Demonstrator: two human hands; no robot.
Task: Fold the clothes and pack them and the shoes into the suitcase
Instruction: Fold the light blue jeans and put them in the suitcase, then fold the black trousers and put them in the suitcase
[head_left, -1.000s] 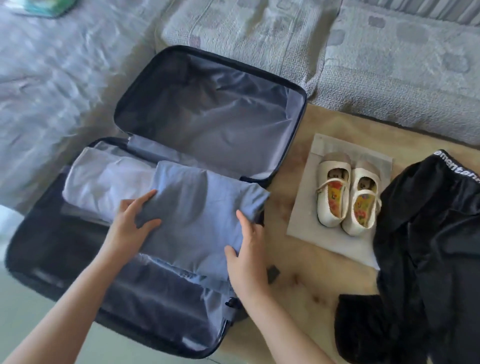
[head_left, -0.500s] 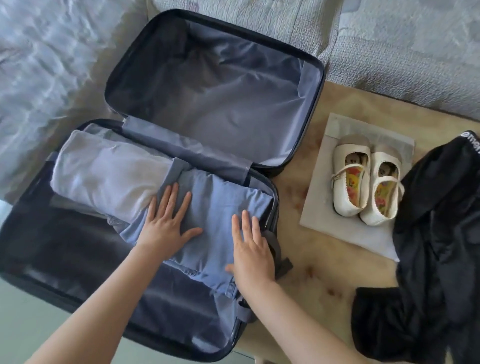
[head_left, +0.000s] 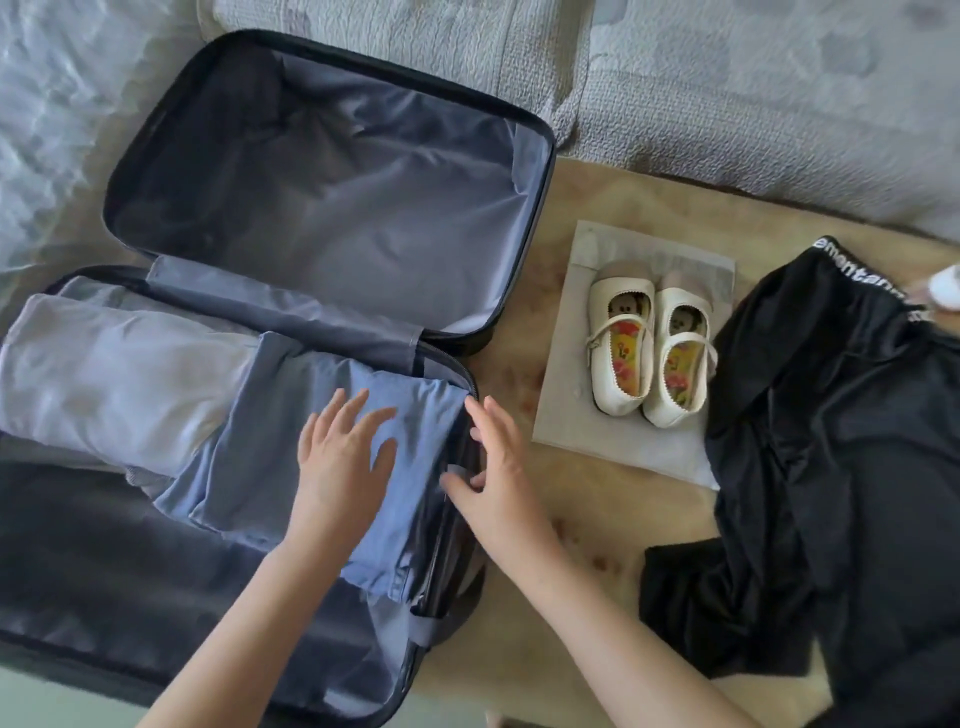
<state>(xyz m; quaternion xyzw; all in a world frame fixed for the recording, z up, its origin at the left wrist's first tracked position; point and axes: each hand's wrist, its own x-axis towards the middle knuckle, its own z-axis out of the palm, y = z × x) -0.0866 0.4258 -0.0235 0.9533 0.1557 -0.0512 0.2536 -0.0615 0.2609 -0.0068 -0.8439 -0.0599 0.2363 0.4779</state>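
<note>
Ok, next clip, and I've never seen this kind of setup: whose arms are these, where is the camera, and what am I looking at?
No machine here: a person wears a camera on the head, looking down at their own bare arms. The left hand lies flat on a folded blue garment inside the open suitcase, beside a folded pale garment. The right hand rests open at the suitcase's edge; neither hand grips anything. On the table wait white shoes on a grey bag and an unfolded black garment.
</note>
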